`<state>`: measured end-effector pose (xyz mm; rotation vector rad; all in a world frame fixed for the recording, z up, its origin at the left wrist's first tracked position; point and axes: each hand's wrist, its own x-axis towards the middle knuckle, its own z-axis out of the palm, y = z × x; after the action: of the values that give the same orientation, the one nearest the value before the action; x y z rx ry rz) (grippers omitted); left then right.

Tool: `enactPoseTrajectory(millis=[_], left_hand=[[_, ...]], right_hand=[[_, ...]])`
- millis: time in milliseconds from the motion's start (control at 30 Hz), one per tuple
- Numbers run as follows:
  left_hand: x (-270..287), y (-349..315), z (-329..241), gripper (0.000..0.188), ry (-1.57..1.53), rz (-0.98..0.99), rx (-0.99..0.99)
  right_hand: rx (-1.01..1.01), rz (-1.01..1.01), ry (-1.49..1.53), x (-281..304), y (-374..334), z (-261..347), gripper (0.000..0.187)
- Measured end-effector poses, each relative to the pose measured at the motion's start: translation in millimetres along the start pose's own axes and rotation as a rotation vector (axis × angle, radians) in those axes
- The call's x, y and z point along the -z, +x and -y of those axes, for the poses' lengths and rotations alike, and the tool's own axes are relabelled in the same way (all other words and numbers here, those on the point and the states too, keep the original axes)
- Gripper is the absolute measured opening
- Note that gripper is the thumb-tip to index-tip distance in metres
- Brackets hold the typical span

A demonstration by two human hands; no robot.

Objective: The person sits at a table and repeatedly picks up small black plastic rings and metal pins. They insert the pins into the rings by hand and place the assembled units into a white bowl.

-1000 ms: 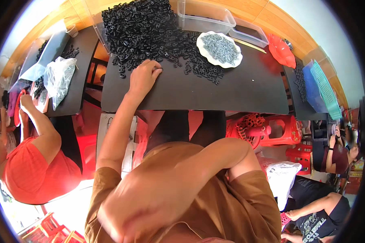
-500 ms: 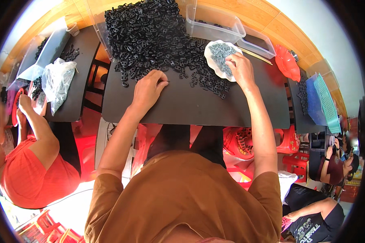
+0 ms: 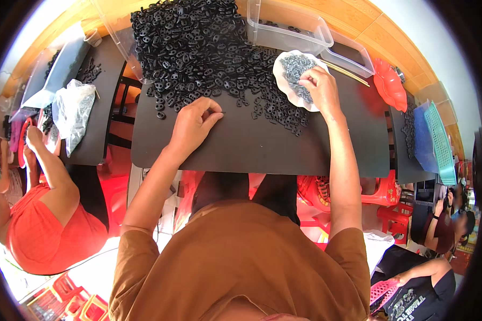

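Sorting small parts at a dark table (image 3: 262,150), seen from above your head, left to right: at the far left a neighbouring person in a red top works beside a clear plastic bag (image 3: 72,109), apart from your own hands. Your left hand (image 3: 190,125) rests on the table at the near edge of the heap of black oval parts (image 3: 198,48); its fingers are drawn together, thumb to fingertips, seemingly pinched on something thin and dark, though what it is cannot be made out. Further right, your right hand (image 3: 318,88) lies over the white dish (image 3: 285,80) of small grey pieces, fingers curled together down into them; whether they grip one is hidden. Behind the dish stand clear plastic tubs (image 3: 305,35), and beyond them a red tray (image 3: 388,85) and a teal basket (image 3: 439,139). By these positions, you are judged to be at the picking stage; the next move would call for a fine pinch on a single grey piece, lifted clear of its neighbours
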<state>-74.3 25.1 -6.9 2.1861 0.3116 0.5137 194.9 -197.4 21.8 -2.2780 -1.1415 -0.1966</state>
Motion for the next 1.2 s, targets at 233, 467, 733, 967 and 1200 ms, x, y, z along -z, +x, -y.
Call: enactPoseTrajectory(millis=[233,467,733,967,1200], left_hand=[[-13,25,-3,0.008,-0.747,0.229,0.146],[-34,58,-14,0.015,-0.852,0.236,0.234],[-57,66,-13,0.025,-1.056,0.176,0.254],[-51,68,-10,0.024,-0.673,0.134,0.170],[-41,66,-27,0.022,-0.545,0.042,0.072]], right_hand=[[-0.128,0.031,0.775,-5,-2,3,0.005],[-0.069,0.149,1.057,-22,-9,60,0.007],[0.018,0.206,0.924,-33,-6,73,0.003],[0.290,0.142,0.419,-29,6,90,0.002],[0.099,0.106,0.715,-42,1,93,0.003]])
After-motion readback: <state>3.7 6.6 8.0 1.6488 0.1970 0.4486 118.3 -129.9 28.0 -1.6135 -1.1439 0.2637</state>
